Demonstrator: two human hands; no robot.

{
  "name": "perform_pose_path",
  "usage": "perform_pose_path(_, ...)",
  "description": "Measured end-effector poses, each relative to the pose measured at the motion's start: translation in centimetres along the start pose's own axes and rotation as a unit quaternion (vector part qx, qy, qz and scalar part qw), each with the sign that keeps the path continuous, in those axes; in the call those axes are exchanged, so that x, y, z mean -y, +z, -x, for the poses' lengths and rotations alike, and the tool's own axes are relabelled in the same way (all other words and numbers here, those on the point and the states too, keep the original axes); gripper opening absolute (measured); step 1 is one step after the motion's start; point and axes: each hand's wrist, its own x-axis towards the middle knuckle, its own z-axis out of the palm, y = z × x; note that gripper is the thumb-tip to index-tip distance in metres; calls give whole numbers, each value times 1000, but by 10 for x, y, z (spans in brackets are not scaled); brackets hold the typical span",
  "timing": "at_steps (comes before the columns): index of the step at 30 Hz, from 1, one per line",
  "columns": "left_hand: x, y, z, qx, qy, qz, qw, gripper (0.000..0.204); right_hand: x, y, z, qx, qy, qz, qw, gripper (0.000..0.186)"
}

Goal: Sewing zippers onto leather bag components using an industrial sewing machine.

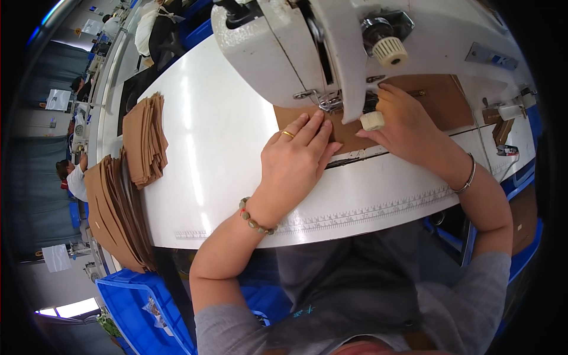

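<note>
Ruler strip: we note it on the near side of the sewing machine point(254, 53).
Left hand point(296, 155): near side of the machine's needle, laid flat on the brown panel point(441, 100), clasping nothing.
Right hand point(408, 124): right of the needle, fingers bent over the panel; we cannot tell if it pinches.
Panel: beneath the machine's needle, long axis left–right, one straight end pointing right.
Stacked brown pieces point(144, 142): left of the machine.

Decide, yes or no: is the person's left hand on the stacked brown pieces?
No, the left hand rests on the brown sheet at the sewing machine, apart from the stacked brown pieces.
</note>
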Motion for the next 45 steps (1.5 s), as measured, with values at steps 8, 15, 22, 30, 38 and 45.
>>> perform_pose_path(8,-1,2,-3,2,-6,-4,1000,28,-8,5,-2,5,-25,9,1000,35)
perform_pose_path(15,1,0,-6,9,-5,-8,1000,28,-11,12,-2,3,-40,47,998,38)
perform_pose_path(22,4,0,-7,12,0,-5,1000,28,-9,7,-5,26,-39,49,998,40)
perform_pose_path(30,3,-2,-9,15,2,-5,1000,27,-10,5,-4,33,-38,54,997,41)
perform_pose_path(38,4,1,-7,4,-4,-14,1000,25,-9,3,-6,25,-50,33,998,42)
perform_pose_path(45,5,2,-6,-12,-1,-10,1000,25,-7,2,-7,21,-45,9,999,37)
